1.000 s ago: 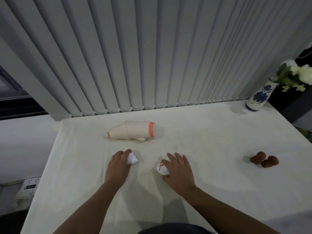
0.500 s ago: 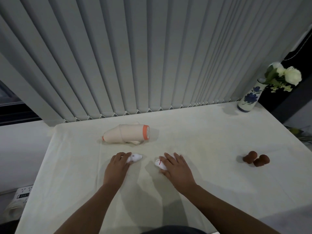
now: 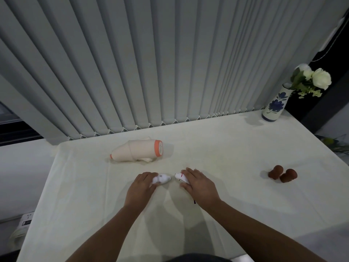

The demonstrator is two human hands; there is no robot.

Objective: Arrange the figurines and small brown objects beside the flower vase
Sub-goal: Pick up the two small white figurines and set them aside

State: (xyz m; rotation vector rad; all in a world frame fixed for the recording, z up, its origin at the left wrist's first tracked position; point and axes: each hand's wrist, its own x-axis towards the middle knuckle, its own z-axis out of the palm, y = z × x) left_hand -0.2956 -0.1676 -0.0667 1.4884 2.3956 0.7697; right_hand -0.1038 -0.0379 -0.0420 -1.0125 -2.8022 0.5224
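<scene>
Two small white figurines lie near the middle of the white table (image 3: 226,214). My left hand (image 3: 140,188) grips the left white figurine (image 3: 162,179), whose front sticks out past my fingers. My right hand (image 3: 199,186) covers most of the right white figurine (image 3: 179,176), which has red marks; only its front end shows. Two small brown objects (image 3: 282,173) sit side by side at the right. The flower vase (image 3: 273,105), white with blue flowers and holding white roses, stands at the far right corner.
A peach bottle-shaped object (image 3: 137,153) with an orange ring lies on its side behind my hands. Grey vertical blinds (image 3: 151,63) hang along the table's far edge. A white power strip (image 3: 26,220) lies beyond the table's left edge.
The view has tilted up and shifted, so the vase sits more in frame. Both hands have stayed on the figurines, which now lie closer together with more of each showing.
</scene>
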